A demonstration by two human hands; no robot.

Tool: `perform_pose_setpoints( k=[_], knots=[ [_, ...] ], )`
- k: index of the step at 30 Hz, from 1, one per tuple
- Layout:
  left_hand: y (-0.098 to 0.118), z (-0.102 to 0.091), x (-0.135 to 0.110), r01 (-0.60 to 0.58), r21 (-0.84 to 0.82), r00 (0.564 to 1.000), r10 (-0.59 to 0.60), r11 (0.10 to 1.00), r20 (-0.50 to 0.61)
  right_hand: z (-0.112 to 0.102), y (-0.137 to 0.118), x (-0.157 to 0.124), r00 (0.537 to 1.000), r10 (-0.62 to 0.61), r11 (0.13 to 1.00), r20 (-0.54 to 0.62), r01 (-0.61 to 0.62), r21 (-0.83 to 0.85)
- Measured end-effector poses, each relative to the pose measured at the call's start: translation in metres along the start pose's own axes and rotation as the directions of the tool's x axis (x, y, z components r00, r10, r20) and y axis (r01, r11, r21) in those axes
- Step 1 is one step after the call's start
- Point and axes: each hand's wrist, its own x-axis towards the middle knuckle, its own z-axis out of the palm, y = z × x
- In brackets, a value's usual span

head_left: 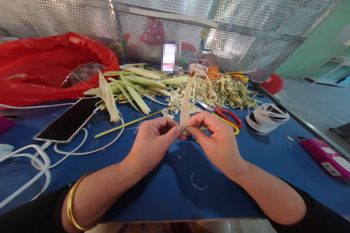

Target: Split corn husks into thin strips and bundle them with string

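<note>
Pale cream leaf strip (pixel 187 96) pinched at its lower end between both hands, above the middle of the blue tabletop (pixel 169 189), somewhat nearer the near edge than the far one. Left hand (pixel 153 134) closed on it from the left, thumb and forefinger pressed together on the base. Right hand (pixel 216 138) closed on it from the right, fingertips meeting those of the left at the same spot. Both grips narrow, each holding the strip. Long axis nearly upright, rising from the fingertips and leaning slightly right and toward the far edge, brownish tip uppermost. Neither hand nearer than the other: held equally, free length all above the grips, none seen below.

Beyond the hands, toward the far edge: bundle of green stalks (pixel 136 83) lying crosswise, heap of shredded trimmings (pixel 229 93) to its right, red-handled scissors (pixel 228 116) just behind the right hand. Toward the left edge: dark phone (pixel 68 122) face up, white cable (pixel 68 149) looped beside it, red plastic bag (pixel 41 65) at the far left corner. Toward the right edge: bundle of white string (pixel 266 116), pink case (pixel 325 156) further right. Gold bangle (pixel 71 204) on the left forearm.
</note>
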Motion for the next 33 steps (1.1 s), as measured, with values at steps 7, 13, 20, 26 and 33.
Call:
perform_pose_setpoints(
  k=[7,13,20,26,33],
  knots=[
    [-0.0061,0.0000,0.0018,0.217,-0.278,0.976,-0.198,0.936,0.095,0.0004,0.0051,0.0015,0.985,-0.169,0.982,0.043,0.171,-0.074],
    [-0.0073,-0.0041,0.0027,0.350,-0.412,0.936,-0.291,0.842,0.200,-0.0013,0.0069,0.0021,0.932,-0.357,0.894,0.063,0.360,-0.267],
    [-0.0076,-0.0061,0.0032,0.414,-0.455,0.910,-0.337,0.789,0.244,-0.0016,0.0059,0.0032,0.925,-0.379,0.889,0.034,0.374,-0.263],
    [-0.0069,-0.0035,0.0028,0.237,-0.368,0.970,-0.197,0.899,0.143,-0.0011,0.0048,0.0015,0.971,-0.237,0.956,0.022,0.237,-0.174],
    [-0.0036,-0.0025,0.0011,0.113,-0.215,0.993,-0.104,0.970,0.052,-0.0016,0.0016,0.0002,0.990,-0.138,0.981,0.039,0.141,-0.133]
  ],
)
